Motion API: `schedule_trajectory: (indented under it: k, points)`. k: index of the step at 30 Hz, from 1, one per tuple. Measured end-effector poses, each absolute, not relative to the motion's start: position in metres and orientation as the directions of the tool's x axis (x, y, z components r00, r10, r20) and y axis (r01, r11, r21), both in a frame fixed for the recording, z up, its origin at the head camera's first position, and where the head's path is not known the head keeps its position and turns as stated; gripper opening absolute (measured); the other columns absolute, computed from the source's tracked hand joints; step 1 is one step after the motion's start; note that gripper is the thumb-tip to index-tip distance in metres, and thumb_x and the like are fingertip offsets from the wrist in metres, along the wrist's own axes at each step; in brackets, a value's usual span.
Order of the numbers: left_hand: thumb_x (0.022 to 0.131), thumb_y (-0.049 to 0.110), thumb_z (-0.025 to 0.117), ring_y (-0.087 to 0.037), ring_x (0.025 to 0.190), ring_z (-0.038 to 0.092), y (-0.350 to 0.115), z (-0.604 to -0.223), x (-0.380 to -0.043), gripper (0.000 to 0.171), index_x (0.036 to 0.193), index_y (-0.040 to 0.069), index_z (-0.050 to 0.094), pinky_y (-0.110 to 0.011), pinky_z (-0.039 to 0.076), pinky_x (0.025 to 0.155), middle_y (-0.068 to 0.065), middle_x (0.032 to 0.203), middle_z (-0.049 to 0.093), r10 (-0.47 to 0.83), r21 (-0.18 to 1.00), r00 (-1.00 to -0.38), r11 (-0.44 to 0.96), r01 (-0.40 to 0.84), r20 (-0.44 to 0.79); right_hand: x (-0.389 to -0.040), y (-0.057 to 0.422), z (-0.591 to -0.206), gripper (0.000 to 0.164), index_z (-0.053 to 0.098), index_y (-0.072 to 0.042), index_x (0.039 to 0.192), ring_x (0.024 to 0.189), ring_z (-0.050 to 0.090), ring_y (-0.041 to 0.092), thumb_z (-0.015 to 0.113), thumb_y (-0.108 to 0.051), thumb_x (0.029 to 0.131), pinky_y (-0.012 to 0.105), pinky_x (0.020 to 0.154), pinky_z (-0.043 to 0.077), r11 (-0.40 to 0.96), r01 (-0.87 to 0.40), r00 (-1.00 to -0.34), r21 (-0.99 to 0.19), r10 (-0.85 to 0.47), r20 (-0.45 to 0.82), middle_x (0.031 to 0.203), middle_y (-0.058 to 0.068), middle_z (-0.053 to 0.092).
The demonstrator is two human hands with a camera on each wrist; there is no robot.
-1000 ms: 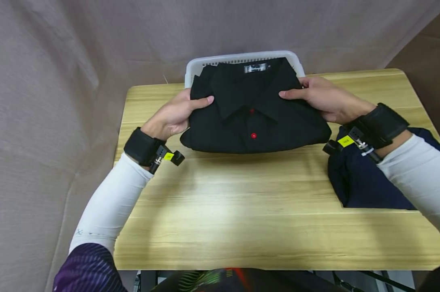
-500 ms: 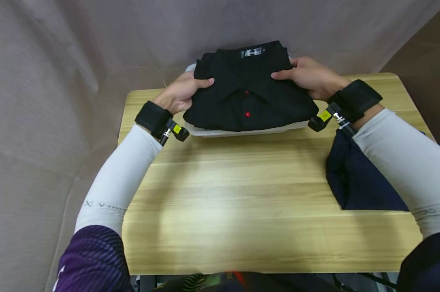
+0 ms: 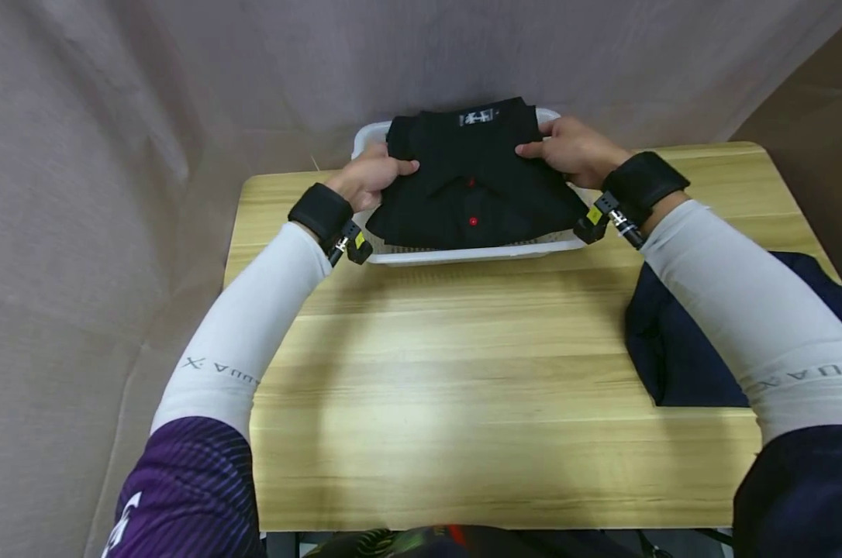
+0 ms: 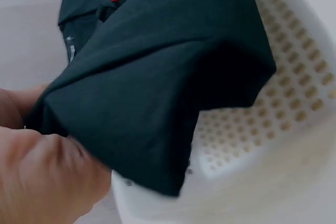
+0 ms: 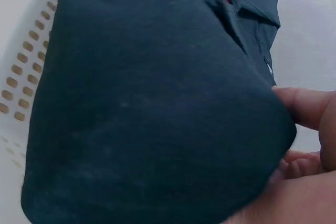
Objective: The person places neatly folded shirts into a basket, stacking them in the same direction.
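Observation:
A folded black shirt [image 3: 477, 194] with red buttons and a collar label lies over the mouth of a white perforated basket [image 3: 463, 255]. My left hand [image 3: 368, 177] pinches the shirt's left edge, thumb on top and fingers beneath. On the opposite edge my right hand [image 3: 576, 151] grips the cloth the same way. In the left wrist view a corner of the shirt [image 4: 131, 93] hangs down inside the basket, above its holed floor [image 4: 231, 135]. The right wrist view has the shirt's side [image 5: 152, 98] close to the basket's holed wall [image 5: 23, 82].
A folded dark navy garment [image 3: 693, 349] lies at the right of the wooden table [image 3: 421, 403], partly under the right forearm. Behind the basket hangs a grey-brown curtain [image 3: 288, 70].
Both hands have carried the shirt away from the body and over the basket, then lower into it. The basket's front rim, hidden a second ago, now shows.

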State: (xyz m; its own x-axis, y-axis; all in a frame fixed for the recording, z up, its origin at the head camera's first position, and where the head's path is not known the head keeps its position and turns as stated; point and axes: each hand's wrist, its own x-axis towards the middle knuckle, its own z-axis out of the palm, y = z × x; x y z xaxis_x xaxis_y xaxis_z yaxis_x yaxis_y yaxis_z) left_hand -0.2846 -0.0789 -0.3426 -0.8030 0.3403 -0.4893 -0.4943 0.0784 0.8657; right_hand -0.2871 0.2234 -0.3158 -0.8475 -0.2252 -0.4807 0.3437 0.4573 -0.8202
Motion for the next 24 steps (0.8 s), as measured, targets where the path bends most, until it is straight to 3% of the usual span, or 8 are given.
schedule_trajectory:
  k: [3,6,8,10,13,16,21,24]
  points:
    - [0.111,0.008,0.051,-0.016,0.118,0.054,-0.079,-0.349,-0.284,0.046,0.153,0.004,0.034,-0.024,0.05,0.091,-0.006,0.148,0.046,0.297,0.843,-0.79,0.212,-0.494,-0.537,-0.289,0.221,-0.324,0.029,0.051,-0.005,0.135,0.086,0.063,0.005,0.053,-0.023,0.112,0.02,0.073,0.056,0.497,0.334,-0.839,-0.801,-0.23,-0.493,0.103,-0.006,0.06]
    - [0.111,0.009,0.053,-0.012,0.105,0.053,-0.079,-0.353,-0.281,0.06,0.162,0.005,0.02,-0.02,0.051,0.079,-0.008,0.157,0.036,0.269,0.813,-0.775,0.309,-0.493,-0.572,-0.288,0.217,-0.328,0.037,0.046,0.001,0.144,0.085,0.063,0.003,0.049,-0.02,0.113,0.019,0.074,0.055,0.512,0.324,-0.829,-0.795,-0.252,-0.499,0.103,-0.006,0.059]
    - [0.11,0.01,0.054,-0.01,0.084,0.051,-0.079,-0.355,-0.28,0.062,0.162,0.005,0.02,-0.021,0.049,0.072,-0.01,0.161,0.032,0.25,0.8,-0.777,0.363,-0.478,-0.578,-0.287,0.216,-0.332,0.033,0.048,0.001,0.139,0.081,0.061,0.003,0.047,-0.019,0.114,0.019,0.071,0.054,0.525,0.315,-0.826,-0.791,-0.259,-0.501,0.099,-0.006,0.058]
    - [0.109,0.01,0.055,-0.01,0.081,0.046,-0.079,-0.356,-0.278,0.065,0.164,0.005,0.018,-0.022,0.052,0.08,-0.009,0.164,0.027,0.232,0.786,-0.779,0.407,-0.466,-0.582,-0.286,0.215,-0.334,0.022,0.052,-0.001,0.124,0.075,0.058,0.005,0.048,-0.019,0.113,0.02,0.064,0.051,0.542,0.306,-0.827,-0.783,-0.256,-0.5,0.093,-0.005,0.055]
    - [0.109,0.01,0.056,-0.018,0.104,0.058,-0.079,-0.355,-0.276,0.064,0.164,0.003,0.022,-0.033,0.052,0.105,-0.01,0.168,0.027,0.201,0.766,-0.788,0.462,-0.447,-0.581,-0.285,0.215,-0.337,0.019,0.048,-0.005,0.104,0.071,0.055,0.007,0.048,-0.021,0.113,0.022,0.059,0.049,0.578,0.294,-0.831,-0.761,-0.239,-0.502,0.091,-0.002,0.05]
    - [0.109,0.011,0.056,-0.024,0.147,0.04,-0.078,-0.352,-0.273,0.067,0.164,0.001,0.02,-0.047,0.039,0.122,-0.011,0.171,0.026,0.189,0.759,-0.796,0.487,-0.433,-0.575,-0.284,0.217,-0.338,0.019,0.049,-0.004,0.106,0.074,0.057,0.007,0.049,-0.021,0.113,0.023,0.063,0.053,0.597,0.296,-0.832,-0.746,-0.223,-0.508,0.097,-0.001,0.049]
    - [0.11,0.019,0.055,-0.022,0.159,0.022,-0.077,-0.344,-0.272,0.078,0.169,0.006,0.007,-0.043,0.028,0.128,-0.008,0.177,0.012,0.197,0.759,-0.811,0.523,-0.389,-0.551,-0.282,0.223,-0.336,0.039,0.045,0.002,0.141,0.089,0.056,0.01,0.047,-0.026,0.113,0.029,0.084,0.059,0.636,0.29,-0.838,-0.715,-0.192,-0.51,0.108,0.002,0.051]
    - [0.111,0.025,0.054,-0.019,0.162,0.012,-0.075,-0.339,-0.271,0.081,0.171,0.013,0.001,-0.043,0.021,0.131,-0.003,0.179,0.003,0.208,0.752,-0.805,0.54,-0.378,-0.555,-0.28,0.226,-0.334,0.06,0.028,0.004,0.161,0.116,0.053,0.021,0.045,-0.028,0.113,0.04,0.109,0.053,0.66,0.279,-0.847,-0.697,-0.173,-0.502,0.138,0.016,0.05]
